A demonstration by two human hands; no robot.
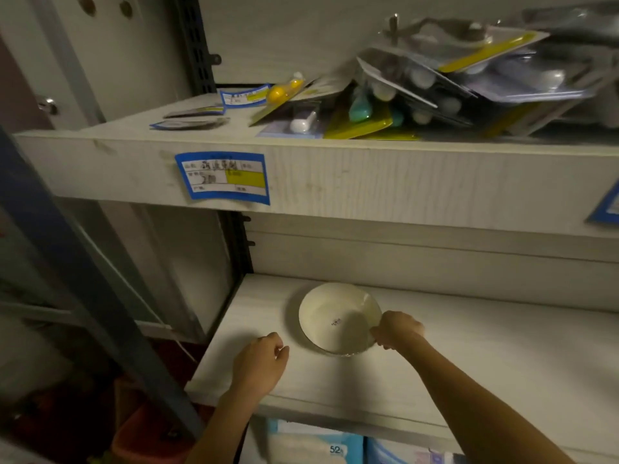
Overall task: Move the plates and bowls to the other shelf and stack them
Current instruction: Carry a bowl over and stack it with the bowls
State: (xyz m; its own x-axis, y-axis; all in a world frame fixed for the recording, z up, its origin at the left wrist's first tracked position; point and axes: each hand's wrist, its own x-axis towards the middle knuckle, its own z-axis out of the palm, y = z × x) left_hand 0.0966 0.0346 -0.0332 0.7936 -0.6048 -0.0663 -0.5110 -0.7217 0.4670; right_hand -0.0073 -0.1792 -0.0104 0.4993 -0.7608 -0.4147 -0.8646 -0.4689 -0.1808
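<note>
Upper shelf [385,182]: a pale wood-grain board across the top half of the view, overhanging the space where the hands work.
Lower shelf [485,356]: a board of the same pale wood-grain; the task's bowl is on it, towards its left end.
Blue post [80,272]: a dark slanted upright on the left, well apart from both hands.
Packaged goods [445,92]: a loose, tilted heap of blister packs on yellow and lilac cards, on the right of the upper shelf.
Packs below [315,443]: pale blue and white packs under the lower shelf, one printed "52".
Red crate [147,430]: low on the left, beside the post.
Price label [222,177]: blue-edged with a yellow patch, stuck on the upper shelf's front edge.
Bowl [331,316]: cream, shallow, mouth up, with a small dark mark in its middle; whether its base sits flat cannot be told.
Right hand [398,329]: fingers and thumb pinch the bowl's right rim.
Left hand [259,363]: fingers loosely curled, holding nothing, just left of the bowl and apart from it.
Arms: both reach in from the bottom edge, the right forearm slanting up and left, knuckles upward.
</note>
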